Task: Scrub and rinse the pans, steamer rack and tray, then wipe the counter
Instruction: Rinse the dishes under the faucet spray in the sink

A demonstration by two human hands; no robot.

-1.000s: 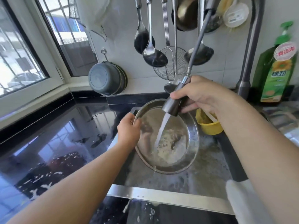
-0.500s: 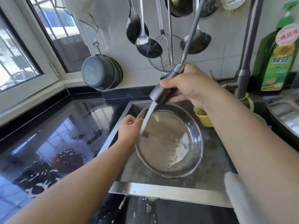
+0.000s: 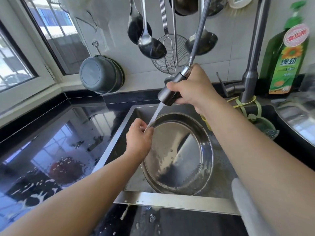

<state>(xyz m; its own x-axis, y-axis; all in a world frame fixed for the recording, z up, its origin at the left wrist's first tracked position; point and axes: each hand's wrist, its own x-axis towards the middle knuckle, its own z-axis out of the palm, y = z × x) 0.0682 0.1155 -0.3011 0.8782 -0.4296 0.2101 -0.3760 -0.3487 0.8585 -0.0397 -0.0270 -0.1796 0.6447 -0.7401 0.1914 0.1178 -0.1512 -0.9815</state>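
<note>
Over the sink (image 3: 172, 202): one round steel pan (image 3: 179, 154), tilted, its far-left rim raised and its lower edge resting near the sink's front wall. Inner face turned toward the camera; bottom shows water film and droplets, no visible residue.

Left hand (image 3: 139, 139): grip clamped on the pan's upper-left rim, fingers curled over the edge. Holds the tilt.

Right hand (image 3: 192, 87): grip clamped round the pull-out sprayer head (image 3: 167, 93), hose (image 3: 198, 34) running up and away behind it. Nozzle points down and to the left.

Key relation: sprayer sits above and behind the pan, right hand nearer the pan's far rim, left hand on the rim at the near-left. Water stream (image 3: 154, 115) runs diagonally from nozzle to the rim, landing just beside the left fingers, not on the pan's centre. Pan has no long axis; its slope falls toward the front-right, so runoff would likely drain that way. Judgement: the next sweep calls for carrying the stream rightward and down across the face.

Change from earlier frames: a second ago the stream struck the pan's middle amid a pale foamy patch; that patch is gone and the stream has shifted up to the rim. The yellow cup seen behind the pan is now mostly hidden by the right arm.

Dark surface (image 3: 51, 150) to the left: wet, flecked with suds.
</note>
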